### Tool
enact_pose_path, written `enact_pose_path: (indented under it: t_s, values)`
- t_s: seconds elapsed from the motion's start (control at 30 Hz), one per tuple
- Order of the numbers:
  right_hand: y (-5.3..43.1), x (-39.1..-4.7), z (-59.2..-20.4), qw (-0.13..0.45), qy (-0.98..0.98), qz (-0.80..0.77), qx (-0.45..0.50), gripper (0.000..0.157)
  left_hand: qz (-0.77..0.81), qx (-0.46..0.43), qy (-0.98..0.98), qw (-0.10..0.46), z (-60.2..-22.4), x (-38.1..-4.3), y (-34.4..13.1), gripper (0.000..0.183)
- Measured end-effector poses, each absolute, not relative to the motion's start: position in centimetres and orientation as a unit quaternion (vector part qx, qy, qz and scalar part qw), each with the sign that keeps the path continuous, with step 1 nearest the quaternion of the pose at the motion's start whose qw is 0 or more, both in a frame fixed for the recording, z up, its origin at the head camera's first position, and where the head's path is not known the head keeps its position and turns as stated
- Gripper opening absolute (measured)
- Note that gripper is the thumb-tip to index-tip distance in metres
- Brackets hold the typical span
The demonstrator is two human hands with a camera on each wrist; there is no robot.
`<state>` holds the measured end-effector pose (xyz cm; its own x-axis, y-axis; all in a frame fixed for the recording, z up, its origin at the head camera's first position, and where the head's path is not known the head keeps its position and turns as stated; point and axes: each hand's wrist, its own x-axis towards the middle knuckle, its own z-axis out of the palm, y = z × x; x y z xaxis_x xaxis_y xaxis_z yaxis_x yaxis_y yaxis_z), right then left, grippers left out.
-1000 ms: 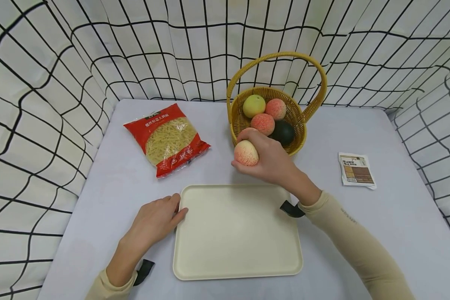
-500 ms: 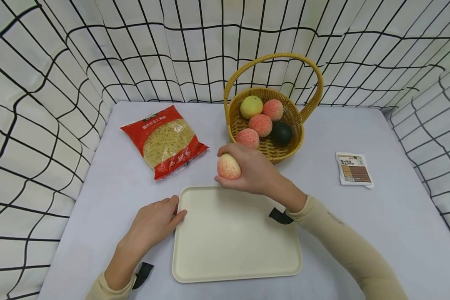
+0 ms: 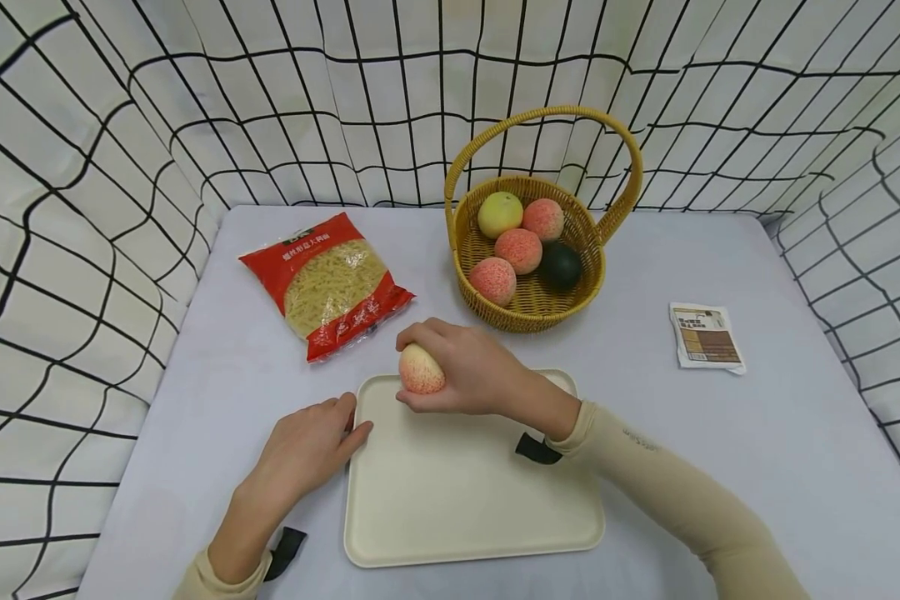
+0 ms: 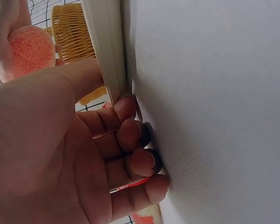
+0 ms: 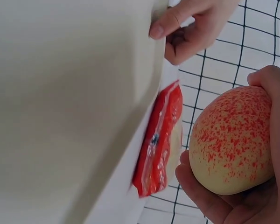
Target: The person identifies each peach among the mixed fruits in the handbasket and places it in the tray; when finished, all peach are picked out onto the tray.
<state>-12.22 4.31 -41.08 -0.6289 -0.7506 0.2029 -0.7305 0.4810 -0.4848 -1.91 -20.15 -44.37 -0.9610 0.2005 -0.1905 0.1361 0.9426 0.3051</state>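
Observation:
My right hand (image 3: 461,367) holds a peach (image 3: 422,369) above the far left part of a cream tray (image 3: 472,500). Speckled red over pale yellow, the peach (image 5: 233,140) sits between thumb and fingers in the right wrist view, apart from the tray. At the tray's left edge, my left hand (image 3: 311,442) grips the rim. Its thumb lies over the top, and the fingers (image 4: 130,133) curl at the outer side, their tips against the table. Behind the tray, a yellow wicker basket (image 3: 528,312) bears several fruits, among them a peach (image 3: 492,281) at its front left.
A red bag of pasta (image 3: 337,279) lies at the back left of the white table (image 3: 720,467). To the right is a small white and brown packet (image 3: 708,337). The basket's tall handle (image 3: 547,112) arches upward. A black-gridded cloth wall (image 3: 390,92) surrounds the table's back and sides.
My right hand has carried the peach from the basket's front leftward and nearer, over the tray. A peach at the basket's front left has come into full view. My left hand stays put.

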Motion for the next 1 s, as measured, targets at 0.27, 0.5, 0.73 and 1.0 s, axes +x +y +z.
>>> enact_pose_path:
  t_s: [0.27,0.5,0.73,1.0]
  values:
    - [2.7,-11.1,-42.4,0.070,0.855,-0.235,-0.457,0.055,0.146,0.093,0.980,0.100,-44.5,-1.9,-20.3,0.026]
    - [1.8,-10.5,-43.3,0.085,0.856,-0.192,-0.472,0.055,0.145,0.094,0.980,0.100,-44.6,-1.9,-20.3,0.026]
    - [1.4,-10.2,-44.1,0.099,0.855,-0.178,-0.478,0.058,0.149,0.096,0.980,0.095,-44.6,-1.9,-20.4,0.026]
    - [1.4,-10.1,-44.7,0.092,0.854,-0.172,-0.483,0.060,0.150,0.097,0.980,0.091,-44.6,-1.9,-20.4,0.025]
